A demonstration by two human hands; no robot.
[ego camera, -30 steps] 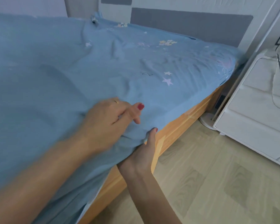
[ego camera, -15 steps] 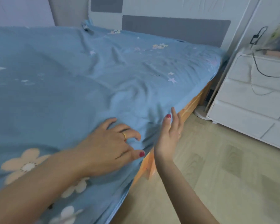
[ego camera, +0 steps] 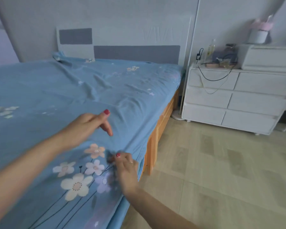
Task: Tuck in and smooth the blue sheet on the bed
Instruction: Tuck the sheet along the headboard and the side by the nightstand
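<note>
From the head camera, the blue sheet (ego camera: pixel 92 90) lies over the bed, with wrinkles near the middle and its edge hanging down the wooden bed frame (ego camera: pixel 162 123). The left hand (ego camera: pixel 87 126) floats just above the sheet with loose fingers and holds nothing. The right hand (ego camera: pixel 126 167) sits at the bed's edge by the flower print (ego camera: pixel 76 184); it is blurry, so I cannot tell if it pinches the cloth. If it tugs too hard, the sheet could slide and bunch up again. Half a second ago the left hand pressed flat on the sheet and the right hand was up in the air beside the bed.
</note>
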